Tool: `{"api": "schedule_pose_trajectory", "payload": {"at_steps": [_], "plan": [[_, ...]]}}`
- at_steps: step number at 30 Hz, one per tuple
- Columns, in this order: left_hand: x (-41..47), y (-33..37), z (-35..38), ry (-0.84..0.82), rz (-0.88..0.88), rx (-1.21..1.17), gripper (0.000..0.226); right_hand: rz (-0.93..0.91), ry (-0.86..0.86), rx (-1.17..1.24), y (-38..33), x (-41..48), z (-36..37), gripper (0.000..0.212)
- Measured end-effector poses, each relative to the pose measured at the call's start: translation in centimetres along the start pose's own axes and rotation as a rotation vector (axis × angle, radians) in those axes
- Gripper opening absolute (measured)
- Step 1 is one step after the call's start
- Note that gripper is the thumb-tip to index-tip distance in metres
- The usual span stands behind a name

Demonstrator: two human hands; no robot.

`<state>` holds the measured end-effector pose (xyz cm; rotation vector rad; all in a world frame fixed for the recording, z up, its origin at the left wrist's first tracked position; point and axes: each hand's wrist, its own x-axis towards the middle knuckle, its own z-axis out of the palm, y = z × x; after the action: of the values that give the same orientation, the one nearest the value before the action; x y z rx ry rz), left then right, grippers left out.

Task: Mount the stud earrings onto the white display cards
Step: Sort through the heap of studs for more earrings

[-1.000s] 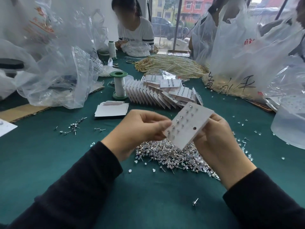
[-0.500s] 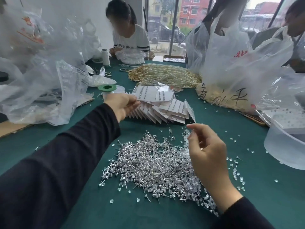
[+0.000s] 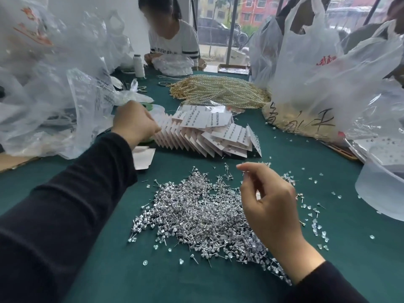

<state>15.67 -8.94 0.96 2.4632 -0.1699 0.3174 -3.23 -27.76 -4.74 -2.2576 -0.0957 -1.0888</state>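
Stud earrings (image 3: 196, 215) lie in one silver heap on the green table (image 3: 109, 270), far too many to count, with clear backs (image 3: 314, 228) scattered around it. Behind the heap stands one fanned row of white display cards (image 3: 196, 136), well over a dozen, all studded. The left hand (image 3: 135, 125) touches the row's left end; its fingers are hidden, so its grip is unclear. The right hand (image 3: 269, 206) hovers over the heap, thumb and forefinger slightly apart, with nothing visibly held. One plastic bag (image 3: 306, 123) bears black handwritten characters I cannot read.
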Motion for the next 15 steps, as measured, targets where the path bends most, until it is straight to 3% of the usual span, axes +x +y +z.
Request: {"api": "schedule_pose_trajectory", "payload": {"at_steps": [5, 15], "plan": [[-4.6, -1.6, -0.3, -0.179, 0.078, 0.397, 0.049, -0.031, -0.055, 0.010, -0.6, -0.1, 0.0, 0.017], [-6.5, -0.8, 0.8, -0.198, 0.005, 0.413, 0.021, -0.065, -0.059, 0.002, -1.6, -0.4, -0.8, 0.016]]}}
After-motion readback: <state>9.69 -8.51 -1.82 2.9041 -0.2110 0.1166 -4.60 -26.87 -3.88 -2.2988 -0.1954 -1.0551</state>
